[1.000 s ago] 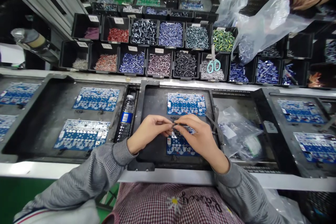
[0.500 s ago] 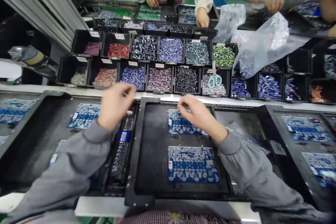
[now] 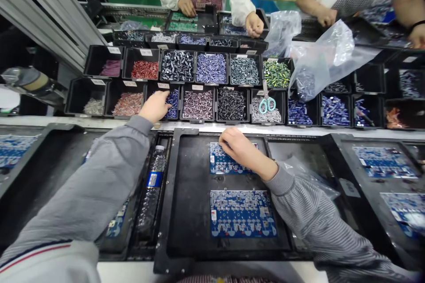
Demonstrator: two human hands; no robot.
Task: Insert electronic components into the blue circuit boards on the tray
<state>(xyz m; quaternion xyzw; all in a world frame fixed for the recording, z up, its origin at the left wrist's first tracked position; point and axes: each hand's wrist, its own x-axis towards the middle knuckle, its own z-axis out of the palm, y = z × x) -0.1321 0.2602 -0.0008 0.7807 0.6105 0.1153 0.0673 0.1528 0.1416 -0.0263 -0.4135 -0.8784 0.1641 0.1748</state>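
My left hand [image 3: 155, 106] reaches into a black bin of small blue electronic components [image 3: 172, 103]. Its fingers are bent and close together among the parts; whatever lies between the tips is hidden. Over the top edge of the upper blue circuit board [image 3: 215, 166], my right hand [image 3: 237, 147] holds its fingers in a pinch, low at the board's surface. Anything in that pinch is too small to make out. Below it, a second blue circuit board [image 3: 243, 213] lies flat in the same black tray [image 3: 189, 212].
Bins of coloured components stand in rows beyond the tray; light-blue scissors [image 3: 267, 105] rest on one. A plastic bottle [image 3: 153, 185] lies left of the tray. Clear plastic bags [image 3: 332, 57] sit at the back right. Two people work across the line.
My left hand has moved forward from above the rail into the bin of blue components. My right hand stays at the upper board, its fingers lower and closer together. The view has shifted slightly.
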